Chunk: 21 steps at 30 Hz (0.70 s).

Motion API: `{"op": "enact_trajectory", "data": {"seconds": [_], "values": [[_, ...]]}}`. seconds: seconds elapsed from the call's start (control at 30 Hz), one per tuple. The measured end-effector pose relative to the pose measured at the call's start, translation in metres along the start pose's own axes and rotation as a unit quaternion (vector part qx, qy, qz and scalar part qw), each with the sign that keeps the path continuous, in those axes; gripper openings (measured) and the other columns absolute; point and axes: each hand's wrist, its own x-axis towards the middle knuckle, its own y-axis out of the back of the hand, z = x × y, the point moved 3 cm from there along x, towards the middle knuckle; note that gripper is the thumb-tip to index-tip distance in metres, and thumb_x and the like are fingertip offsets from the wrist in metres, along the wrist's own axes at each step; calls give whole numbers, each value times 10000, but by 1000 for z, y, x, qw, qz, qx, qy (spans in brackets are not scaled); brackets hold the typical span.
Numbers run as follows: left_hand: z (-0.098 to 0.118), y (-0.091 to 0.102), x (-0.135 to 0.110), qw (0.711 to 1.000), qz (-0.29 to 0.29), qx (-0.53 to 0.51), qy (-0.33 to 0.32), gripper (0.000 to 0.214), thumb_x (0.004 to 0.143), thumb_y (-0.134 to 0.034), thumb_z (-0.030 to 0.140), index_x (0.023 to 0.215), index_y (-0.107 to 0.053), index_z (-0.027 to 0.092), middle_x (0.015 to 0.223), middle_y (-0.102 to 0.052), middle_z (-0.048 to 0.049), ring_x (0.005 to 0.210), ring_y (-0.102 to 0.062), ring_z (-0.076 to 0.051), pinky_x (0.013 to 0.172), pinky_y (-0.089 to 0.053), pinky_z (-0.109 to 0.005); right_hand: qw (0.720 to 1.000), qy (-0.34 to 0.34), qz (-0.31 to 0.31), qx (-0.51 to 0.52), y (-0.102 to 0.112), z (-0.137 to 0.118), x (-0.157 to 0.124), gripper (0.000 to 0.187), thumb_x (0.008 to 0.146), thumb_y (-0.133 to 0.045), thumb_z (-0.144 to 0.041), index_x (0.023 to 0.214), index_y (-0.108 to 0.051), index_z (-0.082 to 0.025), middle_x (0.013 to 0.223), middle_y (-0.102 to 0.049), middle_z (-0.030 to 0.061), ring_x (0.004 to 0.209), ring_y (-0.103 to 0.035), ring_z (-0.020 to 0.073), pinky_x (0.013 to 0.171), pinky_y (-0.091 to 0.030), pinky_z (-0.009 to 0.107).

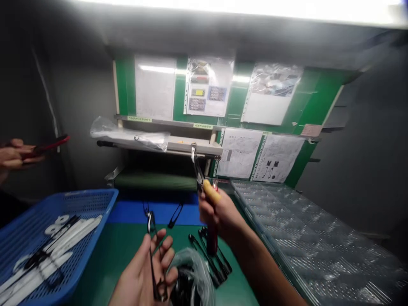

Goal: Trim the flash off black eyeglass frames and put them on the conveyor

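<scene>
My left hand (143,263), low in the middle, is closed around a slim black looped part (152,263) with a shiny upper end. My right hand (219,212) grips a red-handled tool (212,241); a yellow cover (211,192) sits on one digit. Above that fist rises a narrow dark-and-silver piece (196,168); whether it belongs to the tool I cannot tell. Several black long parts (210,259) lie on the green mat beneath my right hand. Between the hands stands a clear plastic bag (199,272) with black pieces inside. Another black part (175,216) rests on the blue strip.
A blue basket (110,199) with white and black parts stands at left. Clear compartment trays (306,229) fill the right side. Behind are a shelf (181,144) with a plastic-wrapped item and a green board (124,85) with papers. Another person's hands (19,153) hold a red-edged phone-like object.
</scene>
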Motion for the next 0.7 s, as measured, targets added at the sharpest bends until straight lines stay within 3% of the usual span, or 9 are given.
{"op": "enact_trajectory", "data": {"seconds": [0.1,0.2,0.47,0.7], "values": [[0,-16,-14,1000,7,2,-13,192,988,-368,225,1028,-534,136,848,-586,-43,587,-560,-85,499,-459,-209,993,-94,-53,51,-21,56,-69,524,735,-673,-670,771,-472,-188,362,-392,-108,282,-191,21,302,-199,137],[-5,-17,-23,1000,7,-8,7,215,985,-384,264,1010,-559,141,853,-602,-48,608,-582,-97,547,-510,-233,979,-156,-58,122,-30,83,-104,512,729,-712,-630,788,-470,-183,382,-423,-102,294,-210,7,322,-200,115],[-18,-5,-27,998,62,6,-2,217,986,-389,292,1003,-562,163,848,-615,-30,618,-605,-89,526,-490,-203,969,-166,-28,181,-28,105,-118,438,781,-709,-560,764,-508,-172,385,-361,-122,303,-182,2,336,-205,115],[-26,-2,-23,998,59,6,-4,254,987,-367,322,1057,-571,187,814,-595,-13,561,-560,-76,511,-477,-190,953,-186,-68,231,-26,112,-127,444,829,-640,-590,727,-518,-176,393,-311,-126,302,-168,5,350,-215,115]]}}
